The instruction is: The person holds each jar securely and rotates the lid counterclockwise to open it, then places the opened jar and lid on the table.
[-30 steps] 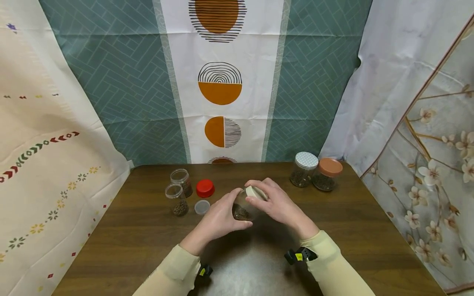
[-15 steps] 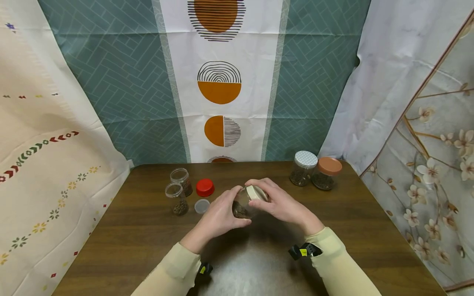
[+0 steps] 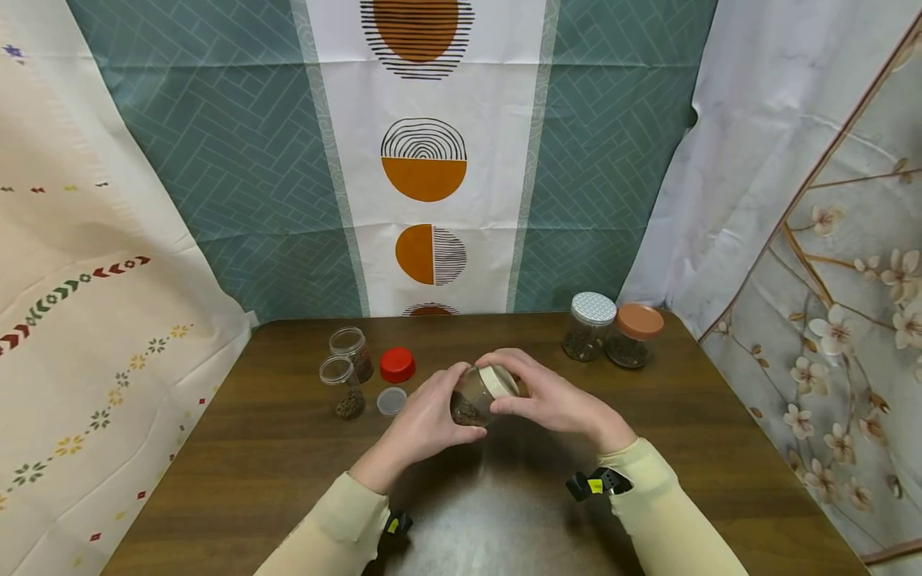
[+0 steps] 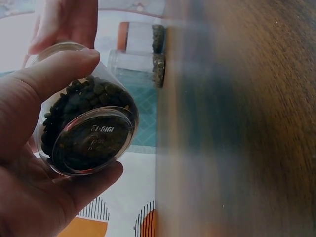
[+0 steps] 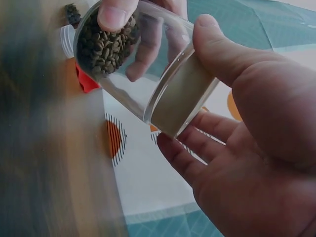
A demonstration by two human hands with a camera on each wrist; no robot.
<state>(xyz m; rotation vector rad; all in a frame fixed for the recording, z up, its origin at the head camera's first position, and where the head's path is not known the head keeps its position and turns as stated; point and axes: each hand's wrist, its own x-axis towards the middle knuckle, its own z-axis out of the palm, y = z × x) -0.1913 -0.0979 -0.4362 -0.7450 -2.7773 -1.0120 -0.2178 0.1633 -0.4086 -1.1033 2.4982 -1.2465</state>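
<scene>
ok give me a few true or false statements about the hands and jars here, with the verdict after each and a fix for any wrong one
1. The left hand holds the tilted jar. True.
2. The tilted jar is empty. False: small pieces lie inside.
3. The right hand grips the cream lid. True.
4. Both jars at the far right are lidless. False: the orange-lidded jar and the patterned-lid jar are capped.

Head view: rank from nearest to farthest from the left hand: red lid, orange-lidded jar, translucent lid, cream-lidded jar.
1. Cream-lidded jar: gripped by the left hand.
2. Translucent lid: just left of the hand.
3. Red lid: behind the translucent one.
4. Orange-lidded jar: back right.
</scene>
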